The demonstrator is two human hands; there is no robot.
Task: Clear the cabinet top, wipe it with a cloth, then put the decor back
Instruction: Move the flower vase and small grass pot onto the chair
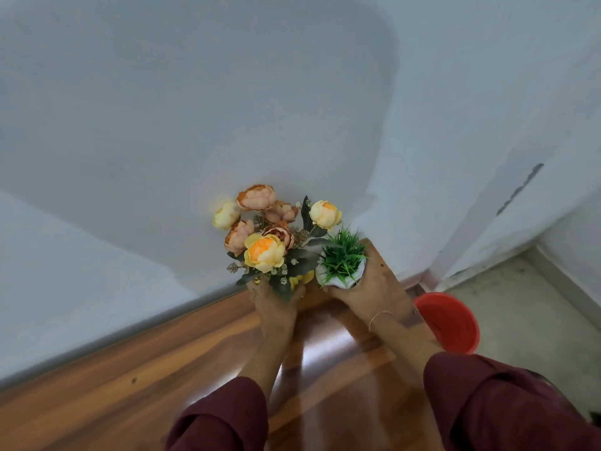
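Observation:
A bunch of artificial peach and yellow flowers (263, 236) stands in a yellow vase (300, 280) at the far end of the glossy wooden cabinet top (182, 362). My left hand (276, 304) grips the vase from the near side, so most of the vase is hidden. Right beside it is a small green grass plant (344, 258) in a white pot (336, 281), with my right hand (370, 288) wrapped around it. Whether either pot rests on the wood or is lifted cannot be told. No cloth is in view.
A pale wall (195, 125) runs along the cabinet's back edge, close behind the flowers. A red bucket (450, 320) stands on the grey floor (527, 314) just past the cabinet's right end. Both maroon sleeves fill the lower frame.

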